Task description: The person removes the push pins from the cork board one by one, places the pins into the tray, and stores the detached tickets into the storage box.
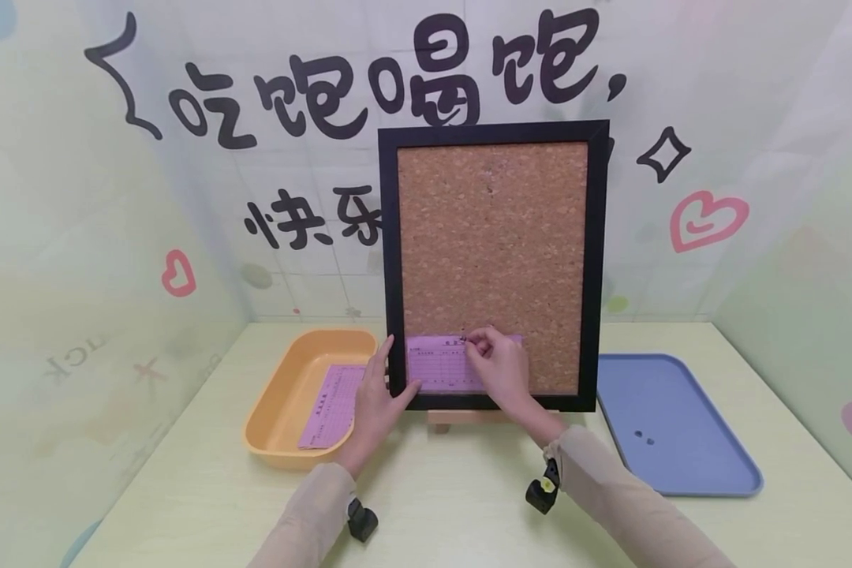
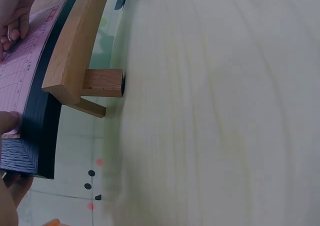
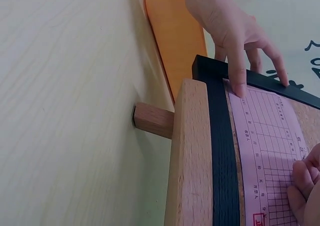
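Note:
A black-framed corkboard (image 1: 493,244) stands upright on a wooden easel (image 3: 189,151). Flat against its lower left lies a pink printed form (image 1: 433,368). My left hand (image 1: 378,404) grips the frame's lower left edge, its thumb pressing the form's corner and some fingers reaching round the side, as the right wrist view shows. With thumb and forefinger, my right hand (image 1: 504,367) pinches a small dark pushpin (image 1: 463,339) at the form's top edge, near its middle. The hand covers much of the form's right part, and whether the pin's point is in the cork is hidden.
An orange tray (image 1: 259,426) to the left holds more pink forms (image 1: 330,406), partly behind my left hand. A blue tray (image 1: 689,418) on the right bears two small dark pieces (image 1: 644,437). The pale table (image 1: 454,505) stretches in front; a printed wall covering hangs behind.

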`<state>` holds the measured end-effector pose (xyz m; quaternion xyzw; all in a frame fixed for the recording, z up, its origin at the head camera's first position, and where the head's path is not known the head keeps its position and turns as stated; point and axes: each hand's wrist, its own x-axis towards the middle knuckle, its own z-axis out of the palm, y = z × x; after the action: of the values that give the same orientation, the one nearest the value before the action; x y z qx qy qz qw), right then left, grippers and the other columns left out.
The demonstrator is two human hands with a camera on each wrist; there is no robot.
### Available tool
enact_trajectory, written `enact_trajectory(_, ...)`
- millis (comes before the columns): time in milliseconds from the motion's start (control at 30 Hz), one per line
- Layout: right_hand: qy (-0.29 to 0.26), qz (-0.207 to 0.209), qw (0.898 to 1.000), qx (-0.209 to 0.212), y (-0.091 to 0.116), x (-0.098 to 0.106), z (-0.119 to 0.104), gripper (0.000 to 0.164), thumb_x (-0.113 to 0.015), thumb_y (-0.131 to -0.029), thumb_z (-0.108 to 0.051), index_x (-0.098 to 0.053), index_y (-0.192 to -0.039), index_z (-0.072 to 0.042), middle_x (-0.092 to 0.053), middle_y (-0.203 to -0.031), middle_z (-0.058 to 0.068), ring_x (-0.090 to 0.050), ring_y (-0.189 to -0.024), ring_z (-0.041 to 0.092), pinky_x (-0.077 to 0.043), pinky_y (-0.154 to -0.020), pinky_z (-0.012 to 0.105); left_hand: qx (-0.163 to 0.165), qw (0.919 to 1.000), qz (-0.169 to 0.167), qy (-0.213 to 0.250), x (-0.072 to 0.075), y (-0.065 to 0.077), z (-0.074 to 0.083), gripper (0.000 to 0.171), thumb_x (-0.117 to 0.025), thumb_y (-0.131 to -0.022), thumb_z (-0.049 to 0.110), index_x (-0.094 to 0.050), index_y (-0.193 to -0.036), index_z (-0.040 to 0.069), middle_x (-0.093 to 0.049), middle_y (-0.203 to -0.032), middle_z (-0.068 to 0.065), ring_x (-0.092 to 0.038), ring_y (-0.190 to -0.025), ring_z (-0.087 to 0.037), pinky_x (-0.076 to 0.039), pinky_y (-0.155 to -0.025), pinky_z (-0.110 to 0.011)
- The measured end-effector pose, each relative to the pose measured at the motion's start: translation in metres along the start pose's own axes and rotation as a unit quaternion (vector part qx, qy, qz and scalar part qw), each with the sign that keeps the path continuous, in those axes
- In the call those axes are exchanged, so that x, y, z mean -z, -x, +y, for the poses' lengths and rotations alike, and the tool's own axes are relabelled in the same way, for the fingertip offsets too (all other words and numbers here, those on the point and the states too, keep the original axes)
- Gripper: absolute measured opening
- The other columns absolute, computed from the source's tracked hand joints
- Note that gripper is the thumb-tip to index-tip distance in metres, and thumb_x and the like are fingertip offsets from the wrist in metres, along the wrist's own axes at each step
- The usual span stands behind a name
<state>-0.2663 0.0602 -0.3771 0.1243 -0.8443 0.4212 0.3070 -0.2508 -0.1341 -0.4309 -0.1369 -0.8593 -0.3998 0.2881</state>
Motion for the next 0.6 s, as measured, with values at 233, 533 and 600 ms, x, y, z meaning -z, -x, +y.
enact_trajectory(233, 0.013, -0.007, 1.0, -0.005, -0.003, -0.002, -0.004, 0.003, -0.067, -0.076, -0.008, -0.067, -0.076, -0.005, -0.058, -0.057, -0.002, -0.046, -0.048, 0.006, -0.036, -0.044, 0.021, 0.002, 1.0, -0.006, -0.001, 0.0, 0.0, 0.001, 0.082, -0.074, -0.075, 0.015, -0.027, -0.142, 0.019, -0.045, -0.131, -0.016, -0.052, -0.108, -0.03, -0.051, -0.082, -0.038)
enact_trajectory(533, 0.021, -0.042, 0.999, -0.002, -0.01, 0.001, -0.005, 0.004, -0.067, -0.075, -0.008, -0.066, -0.074, -0.005, -0.057, -0.055, -0.002, -0.044, -0.045, 0.006, -0.036, -0.044, 0.021, -0.007, 1.0, -0.004, -0.005, 0.001, 0.0, 0.0, 0.083, -0.074, -0.075, 0.014, -0.026, -0.142, 0.018, -0.044, -0.131, -0.015, -0.051, -0.109, -0.03, -0.051, -0.082, -0.038)
enact_trajectory(600, 0.023, -0.045, 0.999, -0.004, -0.011, 0.001, -0.004, 0.004, -0.067, -0.075, -0.008, -0.066, -0.074, -0.005, -0.057, -0.055, -0.002, -0.045, -0.046, 0.006, -0.036, -0.046, 0.021, -0.006, 0.9999, -0.006, -0.006, 0.001, 0.0, 0.0, 0.083, -0.074, -0.075, 0.015, -0.026, -0.142, 0.018, -0.044, -0.132, -0.015, -0.051, -0.109, -0.03, -0.051, -0.083, -0.038)
